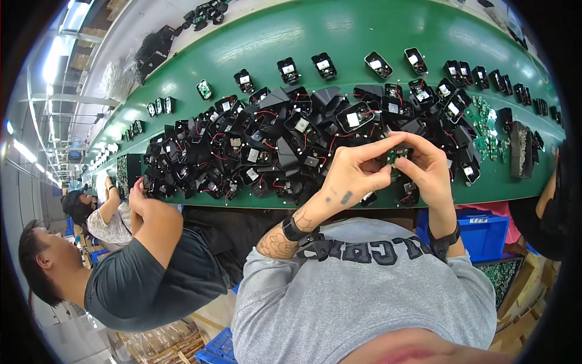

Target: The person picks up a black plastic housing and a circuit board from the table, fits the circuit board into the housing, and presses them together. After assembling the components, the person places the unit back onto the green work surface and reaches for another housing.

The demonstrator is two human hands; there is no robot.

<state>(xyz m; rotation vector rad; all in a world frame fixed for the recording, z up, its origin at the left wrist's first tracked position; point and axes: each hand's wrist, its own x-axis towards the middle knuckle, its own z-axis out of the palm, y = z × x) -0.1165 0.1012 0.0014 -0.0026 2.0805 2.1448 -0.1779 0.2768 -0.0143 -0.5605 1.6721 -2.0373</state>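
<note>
My left hand (pixel 362 165) and my right hand (pixel 429 168) meet over the near side of the bench, their fingertips together. Between them they pinch a small green circuit board (pixel 397 156), partly covered by the fingers. Whether it sits in a black casing I cannot make out. Just beyond my hands, a heap of black plastic housings (pixel 288 156) spreads to the left, with red wires and pale square parts showing. One open housing (pixel 355 117) lies close to my left hand's knuckles. Another housing (pixel 469 172) rests right of my right hand.
A green work surface (pixel 351 36) carries a row of single housings along its far side. Loose green circuit boards (pixel 485 128) lie at the right, beside a black tray (pixel 521 150). A co-worker (pixel 130 267) sits on my left. A blue bin (pixel 483 230) stands below the edge.
</note>
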